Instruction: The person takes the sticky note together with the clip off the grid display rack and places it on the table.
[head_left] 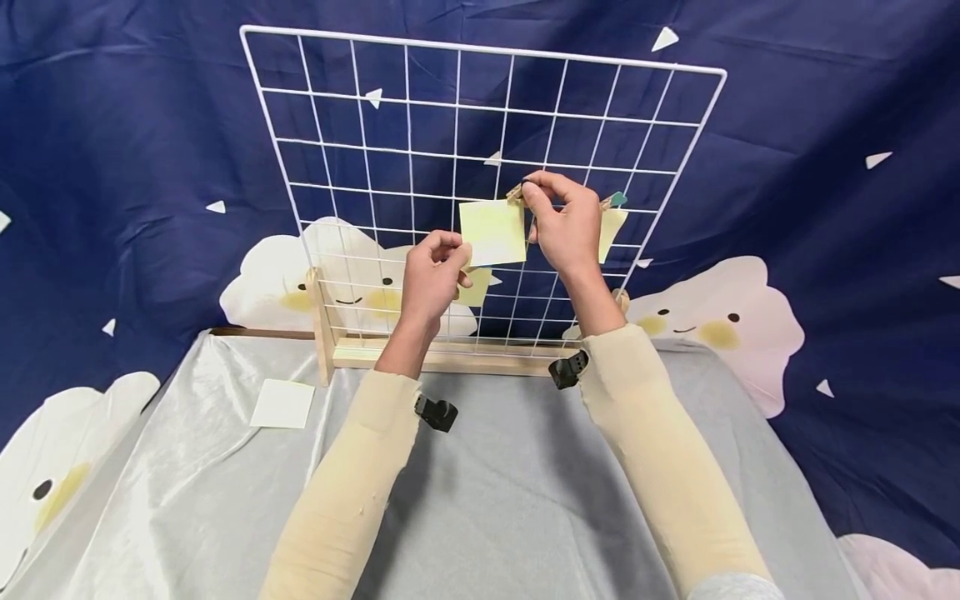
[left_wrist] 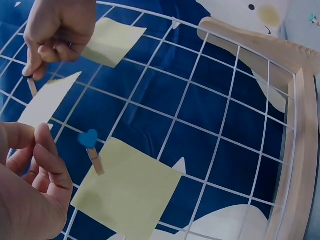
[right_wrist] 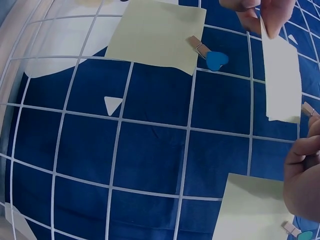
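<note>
Head view, centre: left hand (head_left: 430,277) pinches a square pale-yellow paper note (head_left: 491,235), apparently steadying it while right hand (head_left: 568,225) pinches a small wooden clothespin (head_left: 514,194) at its upper-right corner.

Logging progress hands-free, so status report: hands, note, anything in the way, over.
Left hand pinching yellow note, lower left. Right hand pinching clothespin at note's upper right corner. Nothing visibly in the way; another note hangs to the right.
</note>
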